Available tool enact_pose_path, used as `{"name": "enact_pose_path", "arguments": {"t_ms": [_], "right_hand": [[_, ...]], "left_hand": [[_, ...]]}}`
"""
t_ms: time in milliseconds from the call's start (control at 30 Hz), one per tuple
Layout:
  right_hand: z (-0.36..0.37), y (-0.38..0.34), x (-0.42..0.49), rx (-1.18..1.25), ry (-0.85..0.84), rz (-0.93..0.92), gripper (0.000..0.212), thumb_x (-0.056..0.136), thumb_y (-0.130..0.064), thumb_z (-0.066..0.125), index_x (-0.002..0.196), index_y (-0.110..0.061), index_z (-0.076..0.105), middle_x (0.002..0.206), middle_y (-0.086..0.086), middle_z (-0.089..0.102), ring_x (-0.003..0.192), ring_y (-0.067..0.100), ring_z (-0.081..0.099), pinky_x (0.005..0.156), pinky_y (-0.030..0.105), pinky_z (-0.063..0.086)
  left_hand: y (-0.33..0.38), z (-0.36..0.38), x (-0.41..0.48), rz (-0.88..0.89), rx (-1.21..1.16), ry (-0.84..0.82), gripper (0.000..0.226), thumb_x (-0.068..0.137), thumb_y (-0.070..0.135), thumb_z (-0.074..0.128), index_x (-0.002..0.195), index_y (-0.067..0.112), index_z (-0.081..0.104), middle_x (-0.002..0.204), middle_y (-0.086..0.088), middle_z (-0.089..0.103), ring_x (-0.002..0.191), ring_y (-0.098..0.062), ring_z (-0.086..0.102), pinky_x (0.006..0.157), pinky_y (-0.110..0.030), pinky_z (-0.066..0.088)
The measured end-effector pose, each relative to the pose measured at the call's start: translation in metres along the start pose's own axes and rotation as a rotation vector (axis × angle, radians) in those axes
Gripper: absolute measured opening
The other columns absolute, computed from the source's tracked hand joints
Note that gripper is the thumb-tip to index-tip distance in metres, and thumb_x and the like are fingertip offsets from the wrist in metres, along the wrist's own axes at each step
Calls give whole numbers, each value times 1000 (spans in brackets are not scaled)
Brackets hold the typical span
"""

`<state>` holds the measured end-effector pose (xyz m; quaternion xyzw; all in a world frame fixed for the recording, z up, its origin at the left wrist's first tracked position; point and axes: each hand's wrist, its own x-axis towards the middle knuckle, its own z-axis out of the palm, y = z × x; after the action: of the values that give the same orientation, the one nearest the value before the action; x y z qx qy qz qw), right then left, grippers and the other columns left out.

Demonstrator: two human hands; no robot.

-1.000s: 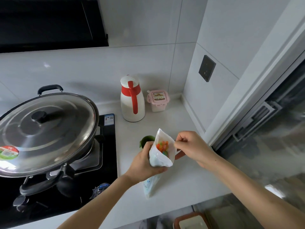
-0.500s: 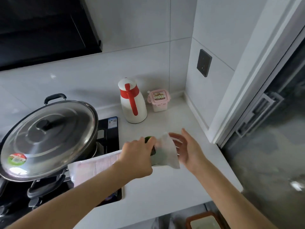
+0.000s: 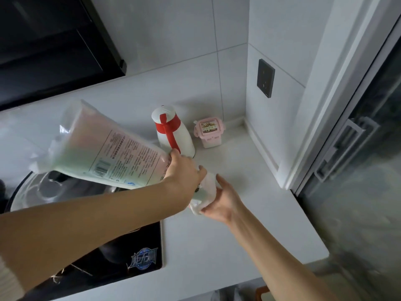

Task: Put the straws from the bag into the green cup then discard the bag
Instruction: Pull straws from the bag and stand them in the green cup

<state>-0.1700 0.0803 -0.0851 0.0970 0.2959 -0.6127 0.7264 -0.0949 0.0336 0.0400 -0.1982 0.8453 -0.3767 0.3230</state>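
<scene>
left hand (image 3: 184, 172) grips tilted bag (image 3: 104, 146); right hand (image 3: 221, 200), fingers straight, cups its mouth

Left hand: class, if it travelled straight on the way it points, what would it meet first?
Probably the white flask, directly beyond the left hand, whose grip is on the bag. They overlap in the picture, so the gap is unclear.
</scene>
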Motion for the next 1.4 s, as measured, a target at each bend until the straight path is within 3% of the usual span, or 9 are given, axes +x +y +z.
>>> {"name": "enact_pose_path", "arguments": {"t_ms": [100,267,433,533,667,733,933,1100,1400], "right_hand": [[14,-1,10,10,50,16,52,95,-44,34,90,-12,75,90,14,73,86,32,67,73,40,50],[27,0,25,19,157,-27,43,93,-38,44,118,-8,63,111,14,63,105,33,57,98,46,46],[20,-8,24,189,-36,-59,58,95,-46,38,62,-6,63,47,1,50,68,21,58,99,33,41],[26,-13,15,28,-153,-123,56,86,-55,49,103,-3,61,72,7,67,109,25,54,114,45,29],[46,-9,17,-208,-127,-265,69,78,-46,56,134,-7,47,112,8,67,113,22,58,105,42,40],[55,-4,20,-241,-88,-343,61,81,-40,55,132,-6,50,100,7,69,98,21,62,87,34,50],[69,-1,25,-324,10,-503,31,95,-35,45,107,-12,63,91,7,67,88,21,62,79,33,52],[66,-29,26,-211,68,-565,43,96,-41,39,124,-13,55,118,8,64,106,22,61,84,38,49],[82,-27,18,-221,3,-378,34,94,-40,47,108,-10,58,110,12,67,104,24,62,92,40,47]], "left_hand": [[-12,3,4,8,33,4,77,82,20,57,142,14,9,112,-17,51,93,-30,53,76,-37,35],[-29,23,5,11,48,45,70,76,17,57,134,15,17,107,-15,56,89,-31,56,82,-40,40],[-45,54,0,-34,-185,171,53,76,13,53,121,20,27,94,-5,62,81,-25,59,78,-37,41],[-52,69,-5,-97,-322,239,56,77,14,52,126,23,26,96,-4,61,86,-25,59,79,-38,36],[-48,87,-8,-218,-413,335,66,77,18,52,130,26,14,99,-3,58,87,-23,56,72,-35,28],[-41,96,-10,-234,-468,362,65,77,21,53,126,27,10,99,-2,58,86,-22,56,72,-35,28],[-33,124,-20,-297,-665,464,76,61,20,70,120,28,21,84,-2,65,75,-25,61,74,-37,39],[-31,133,-38,-355,-702,461,74,59,16,69,117,27,25,78,-2,62,72,-26,61,72,-38,39],[-9,138,-64,-392,-836,435,66,71,20,55,128,28,23,91,3,63,84,-22,60,80,-34,34]]}}
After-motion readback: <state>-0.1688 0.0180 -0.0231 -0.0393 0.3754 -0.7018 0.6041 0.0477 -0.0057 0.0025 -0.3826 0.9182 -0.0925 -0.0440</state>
